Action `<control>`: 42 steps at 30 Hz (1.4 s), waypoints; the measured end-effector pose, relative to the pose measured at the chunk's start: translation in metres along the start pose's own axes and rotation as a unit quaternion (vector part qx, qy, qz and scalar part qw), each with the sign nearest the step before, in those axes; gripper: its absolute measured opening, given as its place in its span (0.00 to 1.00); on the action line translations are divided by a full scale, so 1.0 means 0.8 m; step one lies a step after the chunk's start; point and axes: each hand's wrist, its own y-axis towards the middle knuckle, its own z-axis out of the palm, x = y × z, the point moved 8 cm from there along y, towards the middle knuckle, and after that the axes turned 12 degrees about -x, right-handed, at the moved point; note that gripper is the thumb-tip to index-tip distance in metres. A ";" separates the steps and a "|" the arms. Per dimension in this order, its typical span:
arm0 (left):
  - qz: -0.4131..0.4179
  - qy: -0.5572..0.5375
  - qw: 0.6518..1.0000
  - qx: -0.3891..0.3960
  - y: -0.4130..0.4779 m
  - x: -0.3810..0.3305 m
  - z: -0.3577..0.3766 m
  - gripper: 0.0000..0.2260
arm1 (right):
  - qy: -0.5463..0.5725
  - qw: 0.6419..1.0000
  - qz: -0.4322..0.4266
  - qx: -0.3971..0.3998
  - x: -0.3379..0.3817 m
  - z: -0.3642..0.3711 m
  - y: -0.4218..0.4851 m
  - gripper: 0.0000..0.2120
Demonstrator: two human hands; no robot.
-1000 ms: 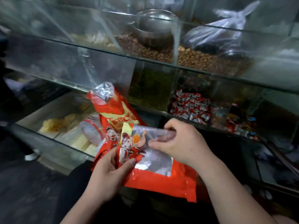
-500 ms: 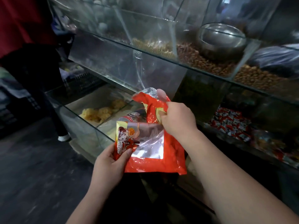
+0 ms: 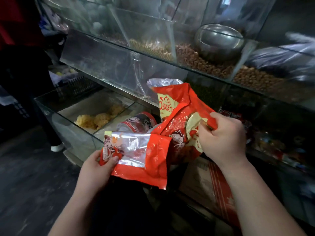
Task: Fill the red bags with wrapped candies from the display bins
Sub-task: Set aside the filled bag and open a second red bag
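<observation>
Upper bag (image 3: 177, 113), axis rising up-left, clenched in right hand (image 3: 225, 138); lower bag (image 3: 150, 160) pinched by left hand (image 3: 97, 166). Candies (image 3: 230, 114) lie just beyond right hand, the nearer one.

I'm seeing two red bags, both hanging in front of the shelves and overlapping in the middle. The lower bag (image 3: 150, 166) is lying nearly flat, with its clear window and cartoon print facing up and the left hand (image 3: 98, 167) pinching its left corner. The upper bag (image 3: 177, 114) is standing tilted and crumpled. It's showing a cream panel and silver lining at the top, with the right hand (image 3: 225, 138) gripping its right edge. Red-and-white wrapped candies (image 3: 230, 115) are sitting in the display bin (image 3: 272, 120) just behind that hand.
</observation>
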 end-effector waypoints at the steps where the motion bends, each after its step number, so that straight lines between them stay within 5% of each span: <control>1: -0.012 -0.010 1.000 -0.013 0.003 0.003 -0.003 0.09 | 0.011 1.000 -0.004 -0.015 0.003 -0.010 0.003 0.16; 8: 0.035 -0.027 0.987 -0.157 -0.010 -0.029 -0.035 0.10 | -0.014 0.997 0.011 -0.069 0.010 -0.071 0.028 0.16; 15: 0.110 -0.116 0.987 0.003 -0.084 -0.114 0.105 0.06 | -0.069 0.998 0.012 -0.003 -0.040 -0.102 -0.024 0.20; 22: 0.063 -0.002 0.996 0.060 -0.062 -0.074 0.181 0.13 | -0.099 0.992 0.076 -0.006 -0.105 -0.135 -0.068 0.14; 28: 0.115 0.073 0.991 0.015 -0.046 -0.060 0.183 0.21 | -0.009 0.931 0.347 0.114 -0.151 -0.086 -0.102 0.07; 33: 0.202 0.150 0.968 -0.028 -0.029 -0.062 0.179 0.24 | -0.006 0.928 0.356 0.112 -0.148 -0.081 -0.096 0.13; 36: 0.255 0.261 0.930 -0.033 -0.024 -0.063 0.189 0.23 | -0.088 0.927 0.336 0.141 -0.148 -0.071 -0.098 0.03; 40: 0.350 0.364 0.858 0.095 -0.047 -0.057 0.241 0.14 | -0.187 0.935 0.250 0.170 -0.133 -0.062 -0.103 0.11; 42: 0.314 0.371 0.849 0.205 -0.061 -0.031 0.265 0.22 | -0.177 0.940 0.247 0.154 -0.130 -0.063 -0.106 0.10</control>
